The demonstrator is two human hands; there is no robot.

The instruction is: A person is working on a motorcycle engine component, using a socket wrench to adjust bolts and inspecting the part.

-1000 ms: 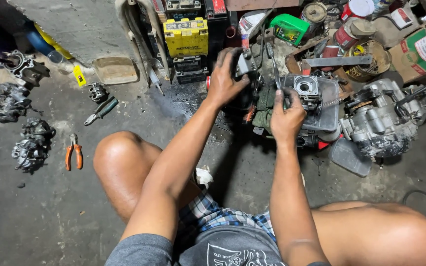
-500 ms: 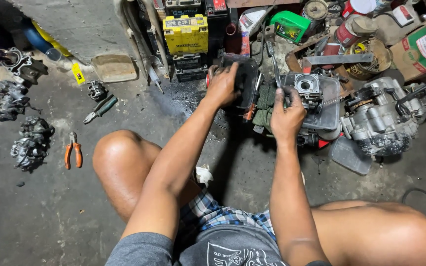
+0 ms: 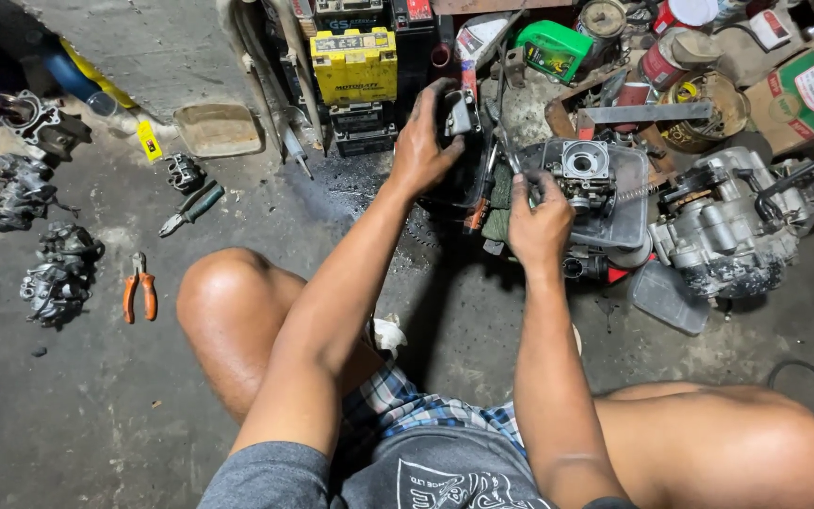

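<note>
Over on the far left of the concrete floor [image 3: 96, 424] we have 3 grimy metal engine parts [image 3: 60, 273] lying in a loose column, and just beside the lowest one sit the orange-handled pliers [image 3: 139, 287]. Further up lie green-handled pliers [image 3: 192, 207], near a flat tan pad [image 3: 219, 129]. Moving toward the middle, a yellow battery [image 3: 356, 64] stands against the clutter at the back, on top of a black one. Our left hand [image 3: 423, 141] is stretched out past the bent knee and is wrapped around a small dark metal part [image 3: 457, 113], fingers curled over its top so it is firmly held, up off the floor and just right of the battery. Our right hand [image 3: 539, 221] is closed on the grey carburetor [image 3: 584, 174], thumb and fingers pinching its near side; the carburetor rests inside a clear plastic tray [image 3: 628, 212] in front of us. Beside the tray, to the right, stands a dirty engine block [image 3: 723, 226]. Behind it are cans, a green container [image 3: 558, 47] and a cardboard box [image 3: 789, 94].
</note>
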